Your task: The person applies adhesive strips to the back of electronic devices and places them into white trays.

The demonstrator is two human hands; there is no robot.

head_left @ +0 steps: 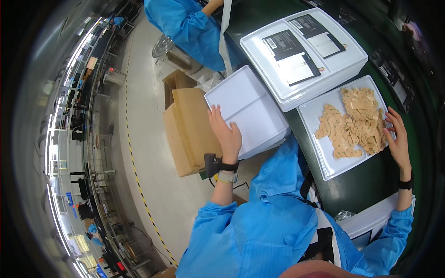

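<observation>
My left hand (225, 136) is open, fingers stretched and thumb apart, at the left edge of a stack of white plastic trays (255, 99). Whether it touches the rim, I cannot tell. On the right, my right hand (397, 141) has its fingers apart and slightly bent at the right rim of another white tray (330, 166). Small tan paper-like pieces with green marks (361, 118) lie heaped in that tray, close to my right fingertips. Neither hand visibly holds anything.
A taller tray stack (296, 92) carries two black-and-white flat battery-like packs (292, 55) on the dark green table (340, 192). A cardboard box (185, 129) stands left of the trays. Beyond it are a metal bin (178, 58) and another person's blue sleeve (187, 25).
</observation>
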